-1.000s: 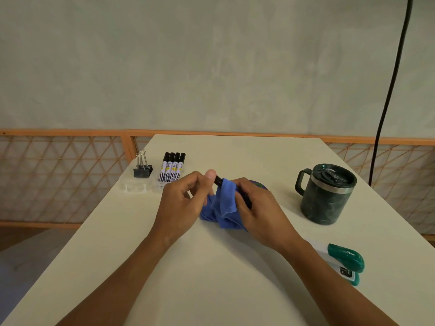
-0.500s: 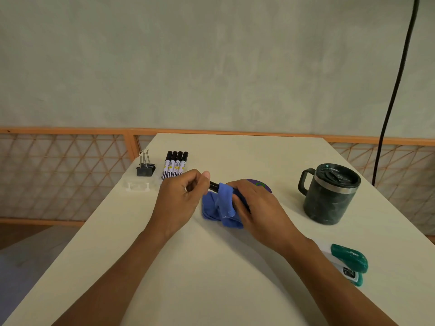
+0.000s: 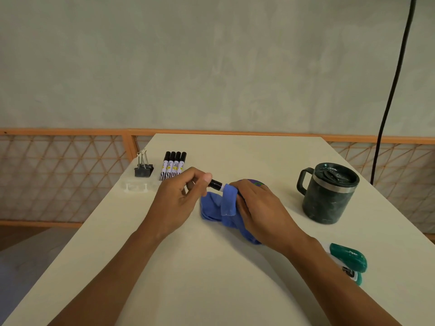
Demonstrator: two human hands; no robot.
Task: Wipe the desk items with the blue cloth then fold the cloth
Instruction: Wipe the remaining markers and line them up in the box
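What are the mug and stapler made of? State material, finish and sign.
Mug: probably metal, dark green mottled coating; a bare silvery band shows near its top. Stapler: apparently glossy teal plastic top, judging by its highlights, over a white base.

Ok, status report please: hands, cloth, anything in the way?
Left hand pinches marker. Right hand holds cloth round it. Mug, stapler apart to the right, not in the way.
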